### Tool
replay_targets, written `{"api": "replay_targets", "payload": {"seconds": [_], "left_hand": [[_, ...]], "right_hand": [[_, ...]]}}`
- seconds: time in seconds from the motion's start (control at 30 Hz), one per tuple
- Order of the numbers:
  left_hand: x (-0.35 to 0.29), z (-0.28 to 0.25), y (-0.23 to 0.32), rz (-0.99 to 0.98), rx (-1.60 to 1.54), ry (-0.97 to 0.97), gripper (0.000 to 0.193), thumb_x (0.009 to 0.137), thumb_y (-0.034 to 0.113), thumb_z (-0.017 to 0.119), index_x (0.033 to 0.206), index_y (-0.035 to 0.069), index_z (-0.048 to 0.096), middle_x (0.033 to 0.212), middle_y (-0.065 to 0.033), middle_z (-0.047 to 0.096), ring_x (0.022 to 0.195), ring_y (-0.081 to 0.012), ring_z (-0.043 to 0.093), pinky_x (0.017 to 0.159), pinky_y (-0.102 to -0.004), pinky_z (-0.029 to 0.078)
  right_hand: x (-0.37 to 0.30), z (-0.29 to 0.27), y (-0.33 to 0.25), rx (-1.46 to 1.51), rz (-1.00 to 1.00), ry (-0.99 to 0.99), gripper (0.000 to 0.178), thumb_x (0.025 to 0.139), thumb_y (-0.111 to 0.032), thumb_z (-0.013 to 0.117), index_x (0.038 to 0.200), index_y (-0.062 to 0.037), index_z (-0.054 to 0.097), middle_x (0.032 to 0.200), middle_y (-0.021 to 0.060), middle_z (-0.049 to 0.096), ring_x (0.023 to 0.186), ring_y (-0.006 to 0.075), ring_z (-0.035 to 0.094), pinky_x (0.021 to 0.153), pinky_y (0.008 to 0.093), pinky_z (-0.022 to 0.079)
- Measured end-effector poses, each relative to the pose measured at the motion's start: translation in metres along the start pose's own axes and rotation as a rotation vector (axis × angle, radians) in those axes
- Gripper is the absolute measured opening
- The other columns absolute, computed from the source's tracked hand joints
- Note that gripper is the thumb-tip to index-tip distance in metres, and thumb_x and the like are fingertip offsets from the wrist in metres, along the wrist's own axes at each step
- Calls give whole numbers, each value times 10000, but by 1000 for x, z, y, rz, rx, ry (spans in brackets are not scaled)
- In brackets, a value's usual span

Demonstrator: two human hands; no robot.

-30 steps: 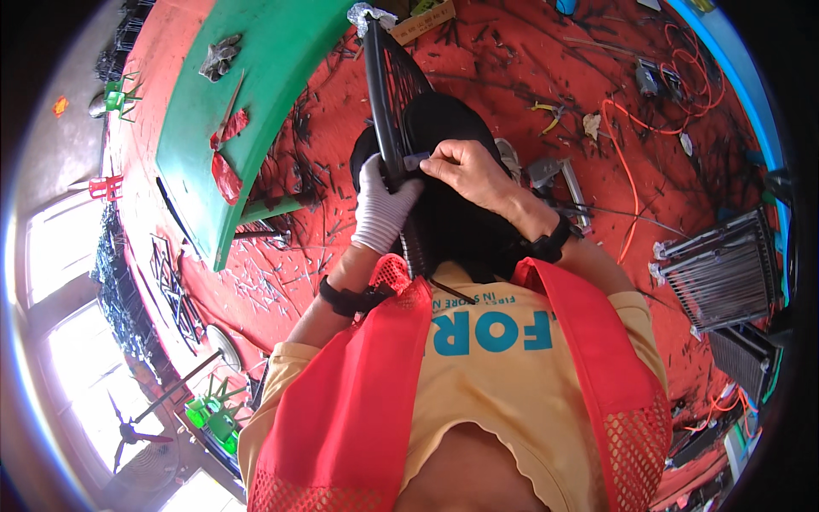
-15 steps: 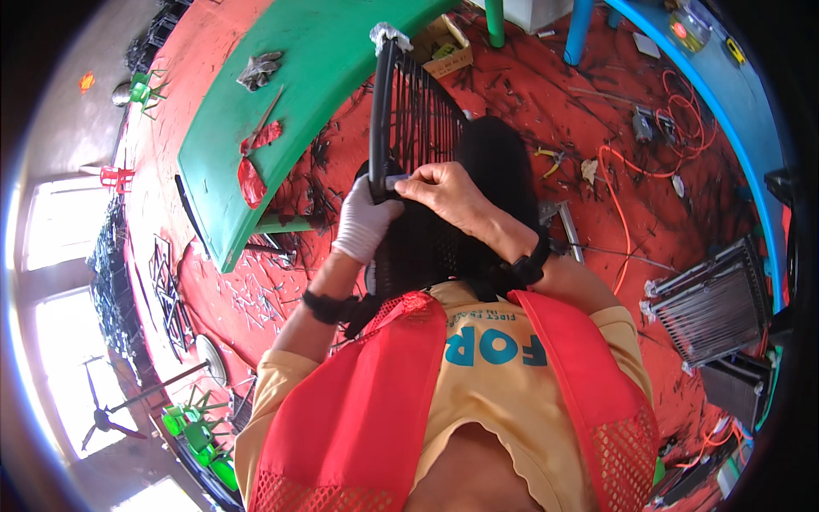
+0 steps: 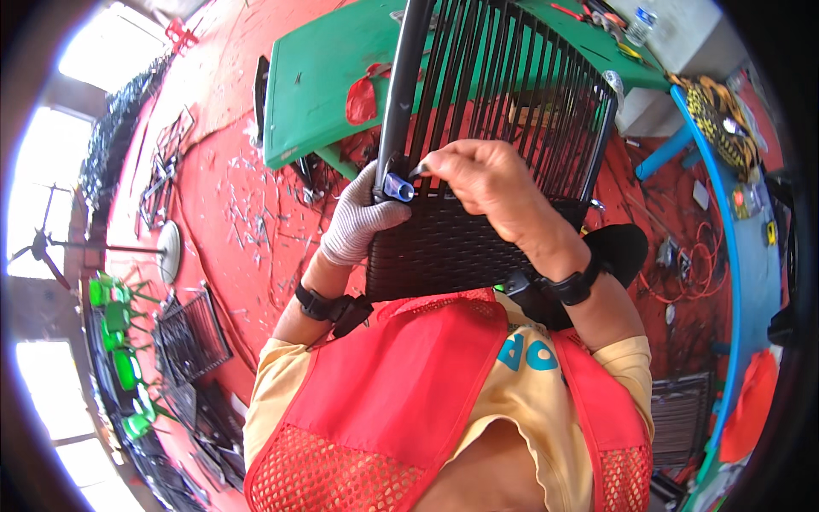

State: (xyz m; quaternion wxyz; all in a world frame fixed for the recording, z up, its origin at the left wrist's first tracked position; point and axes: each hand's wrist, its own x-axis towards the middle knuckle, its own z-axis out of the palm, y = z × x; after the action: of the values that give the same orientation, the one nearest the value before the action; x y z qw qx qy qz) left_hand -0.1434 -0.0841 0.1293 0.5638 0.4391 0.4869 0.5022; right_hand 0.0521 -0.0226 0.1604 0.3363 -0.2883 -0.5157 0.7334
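Black panel (image 3: 452,256), now turned broadside before the vest (image 3: 388,350), its corner (image 3: 392,163) better exposed for work: my left hand (image 3: 362,224) grips it by a blue ring (image 3: 398,187), my right hand (image 3: 490,183) pinches a strip (image 3: 419,171)

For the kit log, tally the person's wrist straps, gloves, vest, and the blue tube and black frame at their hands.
Black wrist straps: 2
Pale glove, on the left hand: 1
Red vest: 1
Blue tube-like piece: 1
Black slatted frame: 1
Total: 6
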Motion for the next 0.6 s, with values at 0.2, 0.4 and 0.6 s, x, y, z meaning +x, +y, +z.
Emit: {"api": "replay_targets", "payload": {"seconds": [0.2,0.4,0.6], "left_hand": [[-11,-38,6,80,-231,54,515,716,32,636,1219,37,527,966,28,566,852,-86,538,803,-230,455],[-14,-51,-34,114,-558,35,527,746,119,605,1248,-2,503,1077,-68,611,935,-166,599,864,-293,491],[13,-33,-110,34,-820,-109,552,754,214,685,1225,-4,496,1136,-143,609,1010,-255,625,918,-376,509]], "right_hand": [[21,25,-7,148,148,-161,233,929,-196,598,966,31,639,560,-94,360,445,1,273,391,196,196],[39,50,-2,220,309,-222,224,928,-187,589,979,27,630,588,-84,367,460,-1,298,395,175,225],[40,26,32,294,477,-42,194,924,-173,587,970,13,622,605,-74,394,463,1,325,400,161,247]]}}
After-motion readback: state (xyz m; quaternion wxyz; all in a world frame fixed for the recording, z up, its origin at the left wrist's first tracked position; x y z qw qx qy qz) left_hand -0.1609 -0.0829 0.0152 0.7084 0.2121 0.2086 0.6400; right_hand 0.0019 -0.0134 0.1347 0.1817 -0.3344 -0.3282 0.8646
